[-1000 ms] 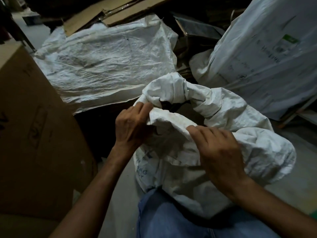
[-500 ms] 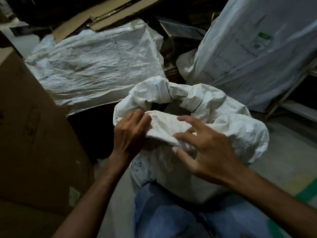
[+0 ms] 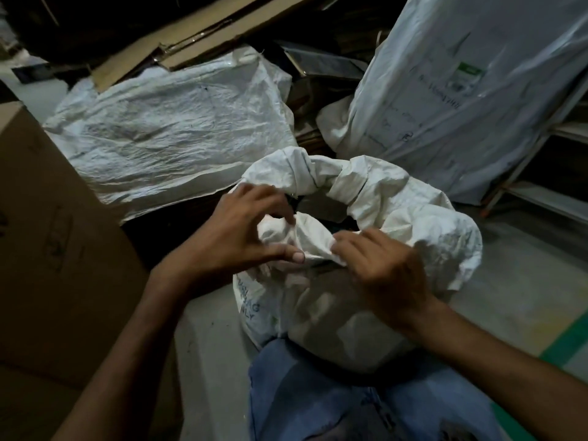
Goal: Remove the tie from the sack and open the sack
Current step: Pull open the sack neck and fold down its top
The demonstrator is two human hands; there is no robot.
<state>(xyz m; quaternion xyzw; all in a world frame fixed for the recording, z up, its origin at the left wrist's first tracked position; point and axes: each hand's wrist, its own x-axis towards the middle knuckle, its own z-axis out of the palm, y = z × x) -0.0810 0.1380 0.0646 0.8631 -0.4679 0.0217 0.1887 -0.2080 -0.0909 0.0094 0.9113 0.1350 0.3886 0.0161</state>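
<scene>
Pinching hand, R hand: fingers curled tight, nipping a bunched fold on the near rim of the sack, knuckles up.
L hand: wide C shape, fingertips on top of the same fold, thumb under it; loose hold on the cloth.
Sack: white woven, upright on the floor btwn the person's knees, mid-scene. Rim rolled & twisted into a thick ring; dark gap of the mouth shows just past the hands. Blue print on its side at 7 o'clock.
Jeans: 6 o'clock of the sack, touching its base.
Box: brown cardboard, 9 o'clock, near.
Flat sack: white, crumpled, lying at 11 o'clock.
Tall bundle: white wrap w/ label & writing, 1 o'clock, leaning.
Cardboard sheets: 12 o'clock, far back, over the flat sack's far edge.
Green stripe: on the floor, 4 o'clock.
</scene>
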